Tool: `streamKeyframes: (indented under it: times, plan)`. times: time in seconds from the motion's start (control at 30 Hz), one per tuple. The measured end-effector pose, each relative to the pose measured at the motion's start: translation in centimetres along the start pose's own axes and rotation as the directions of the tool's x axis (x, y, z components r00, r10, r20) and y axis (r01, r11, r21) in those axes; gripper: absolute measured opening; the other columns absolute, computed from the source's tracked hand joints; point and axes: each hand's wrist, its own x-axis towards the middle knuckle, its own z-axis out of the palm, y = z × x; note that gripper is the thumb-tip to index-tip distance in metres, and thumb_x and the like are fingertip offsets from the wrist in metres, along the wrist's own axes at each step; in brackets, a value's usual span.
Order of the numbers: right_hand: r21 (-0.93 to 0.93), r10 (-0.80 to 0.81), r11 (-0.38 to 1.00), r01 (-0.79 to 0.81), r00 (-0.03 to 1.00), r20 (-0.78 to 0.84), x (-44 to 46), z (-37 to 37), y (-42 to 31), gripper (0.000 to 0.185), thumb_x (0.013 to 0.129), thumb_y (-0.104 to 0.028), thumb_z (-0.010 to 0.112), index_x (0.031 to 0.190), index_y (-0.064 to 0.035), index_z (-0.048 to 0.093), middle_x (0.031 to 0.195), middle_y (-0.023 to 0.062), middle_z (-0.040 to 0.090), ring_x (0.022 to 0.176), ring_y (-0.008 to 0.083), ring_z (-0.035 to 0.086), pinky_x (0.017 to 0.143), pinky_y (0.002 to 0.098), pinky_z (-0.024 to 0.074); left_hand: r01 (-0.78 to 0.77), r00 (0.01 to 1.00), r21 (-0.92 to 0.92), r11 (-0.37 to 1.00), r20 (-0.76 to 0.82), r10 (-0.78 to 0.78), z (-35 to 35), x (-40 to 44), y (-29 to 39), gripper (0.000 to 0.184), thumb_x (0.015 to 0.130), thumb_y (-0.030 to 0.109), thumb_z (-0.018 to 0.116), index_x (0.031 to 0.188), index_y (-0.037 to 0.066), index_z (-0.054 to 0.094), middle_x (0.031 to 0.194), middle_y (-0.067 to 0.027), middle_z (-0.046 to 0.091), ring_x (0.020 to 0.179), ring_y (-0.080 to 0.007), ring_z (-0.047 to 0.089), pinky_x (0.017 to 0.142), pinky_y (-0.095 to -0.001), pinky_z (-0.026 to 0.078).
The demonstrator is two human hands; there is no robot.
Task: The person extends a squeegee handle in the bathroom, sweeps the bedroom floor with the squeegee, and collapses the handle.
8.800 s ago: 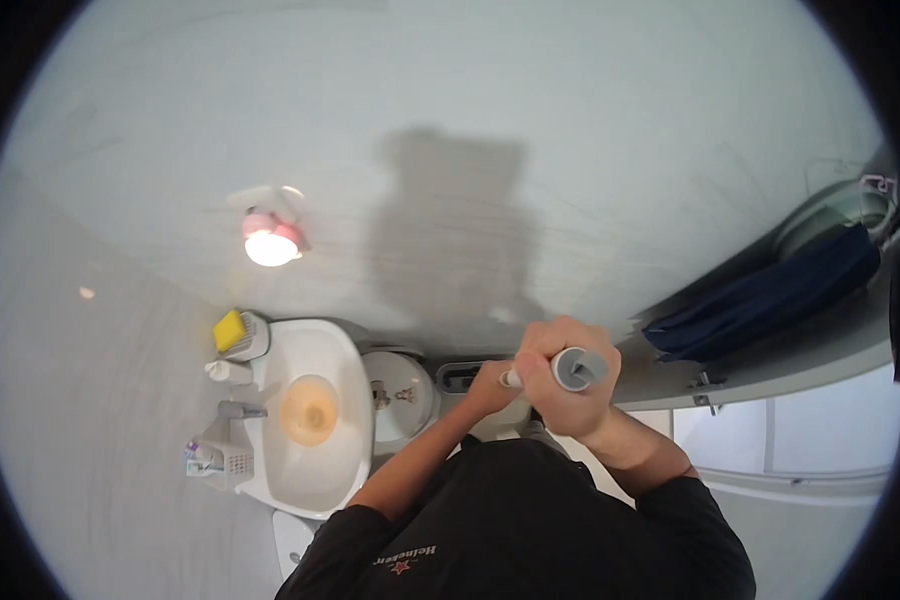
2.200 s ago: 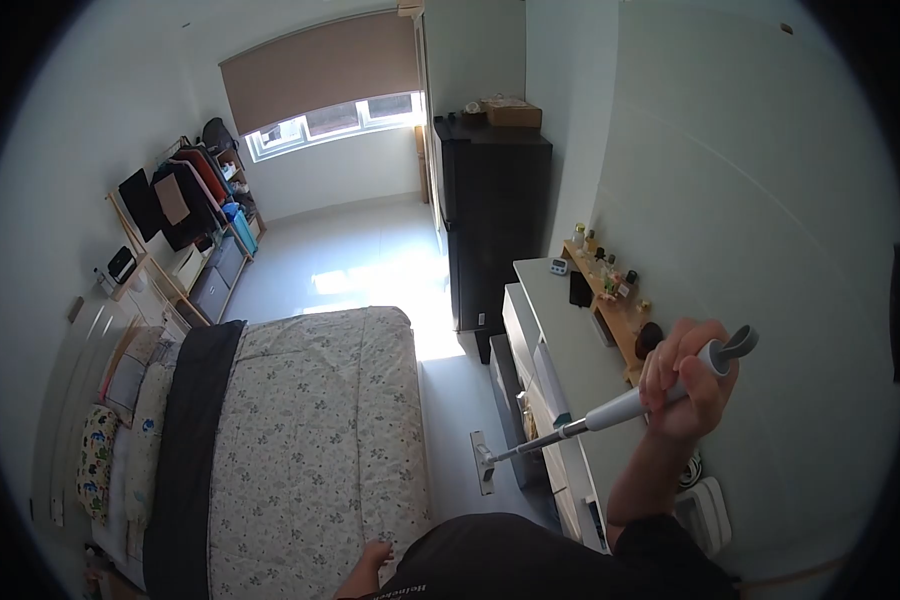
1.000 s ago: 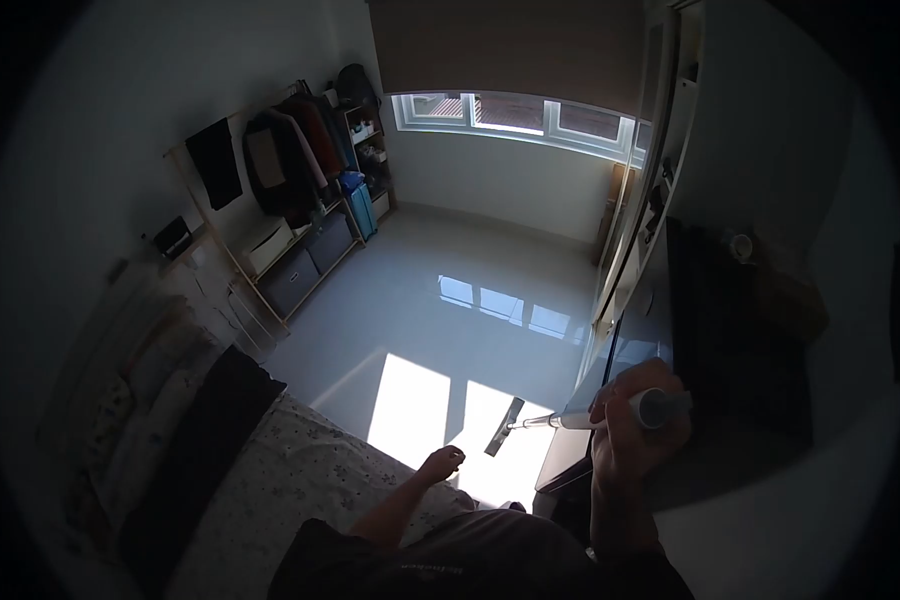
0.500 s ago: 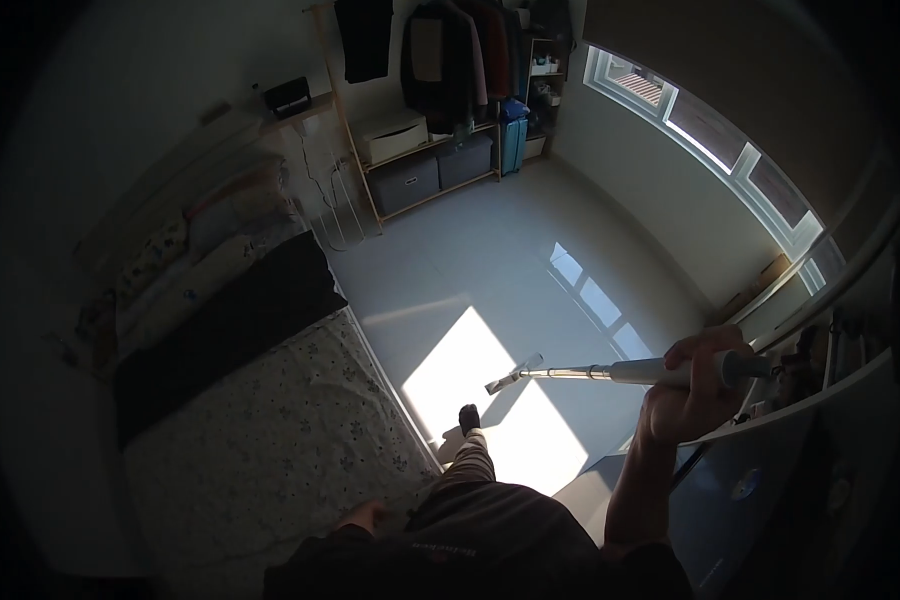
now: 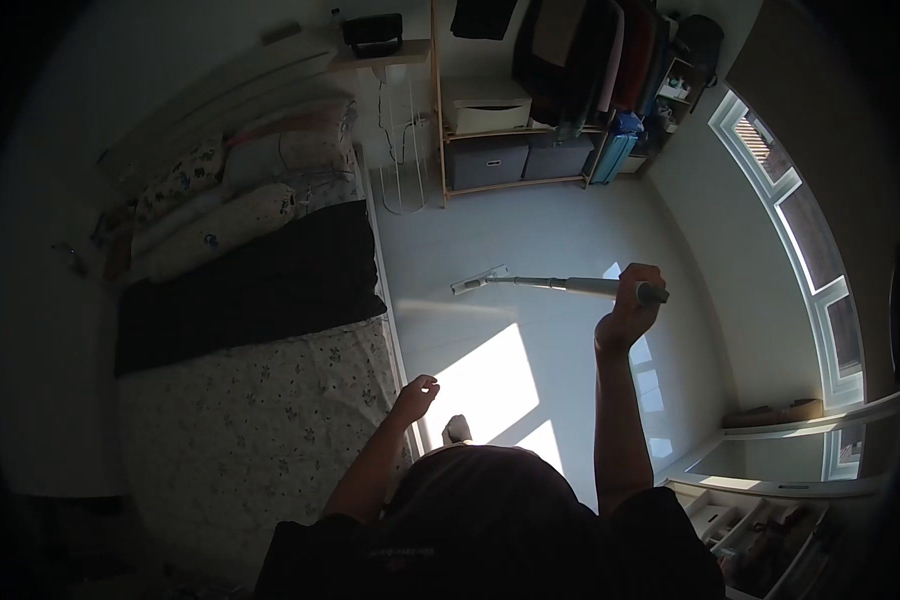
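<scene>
My right hand (image 5: 630, 305) is wrapped round the thick grey handle end of a mop (image 5: 540, 284). The mop's thin metal pole slants away to the left, ending in a narrow flat head (image 5: 478, 280) on the pale floor. My left hand (image 5: 416, 398) hangs over the bed's edge, with its fingers loosely bent, slightly apart and nothing in them. Below it, one foot (image 5: 457, 430) shows beside a bright patch of sunlight.
Along the left lies a bed (image 5: 270, 430) with pillows and a dark blanket (image 5: 270, 280). A wooden clothes rack (image 5: 440, 150) with grey boxes (image 5: 487, 163) stands at the back, beside a blue suitcase (image 5: 613, 157). An open compartment drawer (image 5: 715, 515) is at lower right.
The view has shifted and turned. The mop head has moved beyond the sunlit patch, farther up the floor. My right arm reaches farther forward, and my left hand has come up into fuller view.
</scene>
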Motion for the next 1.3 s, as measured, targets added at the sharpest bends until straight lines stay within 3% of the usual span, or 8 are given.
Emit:
streamKeyframes:
  times: [0.23,0.33,0.43,0.5,0.57,0.67,1.1,1.3]
  plan:
    - [-0.692,0.468,0.677,-0.252,0.873,0.139,-9.8,-13.7,9.3,0.013,0.093,-0.012,0.055,0.086,-0.0006,0.054,0.080,0.0115,0.062,0.067,0.0199,0.059,0.062,0.0329,0.0473,0.507,0.859,0.127,0.852,-0.156,-0.488,-3.1,-2.3,-18.3,0.028,0.088,0.024,0.059,0.100,-0.001,0.062,0.078,-0.0096,0.066,0.069,-0.0186,0.064,0.063,-0.0346,0.051]
    - [-0.706,0.551,0.574,-0.414,0.834,-0.041,-9.7,-17.0,11.8,0.019,0.092,-0.019,0.057,0.091,-0.0004,0.056,0.080,0.0087,0.058,0.063,0.0179,0.055,0.050,0.0319,0.0445,0.718,0.531,0.520,0.463,0.021,-0.847,-4.3,-7.5,-16.9,0.038,0.086,0.031,0.062,0.101,-0.004,0.064,0.087,-0.0189,0.069,0.081,-0.0293,0.067,0.074,-0.0400,0.051]
    - [-0.524,0.909,0.260,-0.811,0.388,-0.149,-5.9,-18.8,12.1,0.027,0.091,-0.025,0.061,0.099,0.0004,0.059,0.077,0.0055,0.058,0.050,0.0125,0.051,0.036,0.0261,0.0382,0.632,0.398,0.673,0.385,0.144,-0.906,-2.7,-7.8,-16.3,0.040,0.086,0.033,0.063,0.100,-0.004,0.065,0.085,-0.0180,0.069,0.079,-0.0265,0.067,0.073,-0.0398,0.051]
    - [-0.687,0.983,0.179,-0.705,0.163,0.088,-5.0,-20.5,12.7,0.047,0.087,-0.026,0.065,0.123,0.0023,0.053,0.075,0.0073,0.061,0.045,0.0096,0.050,0.035,0.0242,0.0369,0.518,0.386,0.745,0.419,0.234,-0.892,-2.1,-6.8,-14.3,0.040,0.085,0.034,0.064,0.100,-0.003,0.065,0.086,-0.0169,0.069,0.078,-0.0251,0.067,0.072,-0.0394,0.051]
    - [-0.859,0.973,0.143,-0.492,-0.090,0.213,-4.7,-21.4,14.4,0.051,0.087,-0.025,0.063,0.129,-0.0012,0.048,0.089,0.0170,0.066,0.057,0.0214,0.064,0.046,0.0341,0.0496,0.786,0.603,0.146,0.601,0.033,-0.797,0.1,-5.0,-12.0,0.039,0.085,0.034,0.065,0.101,-0.002,0.065,0.089,-0.0151,0.069,0.079,-0.0247,0.066,0.074,-0.0374,0.051]
    - [-0.942,0.943,0.331,-0.054,-0.021,0.332,-7.0,-22.6,21.1,0.054,0.090,-0.027,0.053,0.138,-0.0078,0.038,0.100,0.0284,0.064,0.095,0.0467,0.061,0.085,0.0535,0.0480,0.657,0.753,0.037,0.753,-0.080,-0.653,2.7,0.5,-9.3,0.038,0.085,0.032,0.064,0.104,-0.001,0.063,0.093,-0.0142,0.068,0.084,-0.0246,0.066,0.078,-0.0356,0.051]
    - [-0.945,0.928,0.323,-0.049,-0.182,0.327,-3.0,-16.2,39.0,0.026,0.098,-0.033,0.039,0.108,-0.0099,0.037,0.088,0.0289,0.064,0.085,0.0506,0.060,0.072,0.0583,0.0466,0.484,0.872,0.185,0.855,-0.012,-0.490,9.2,12.6,8.7,0.041,0.089,0.033,0.059,0.112,0.000,0.060,0.103,-0.0157,0.066,0.093,-0.0250,0.065,0.082,-0.0355,0.050]
    - [-0.934,0.960,0.133,0.331,-0.279,0.037,1.7,-47.4,26.6,0.044,0.095,-0.043,0.046,0.112,-0.0029,0.046,0.095,0.0271,0.066,0.093,0.0432,0.063,0.085,0.0521,0.0484,0.625,0.755,0.291,0.725,0.014,-0.656,10.0,9.9,3.9,0.044,0.083,0.037,0.063,0.107,0.000,0.062,0.101,-0.0195,0.067,0.097,-0.0312,0.065,0.085,-0.0378,0.050]
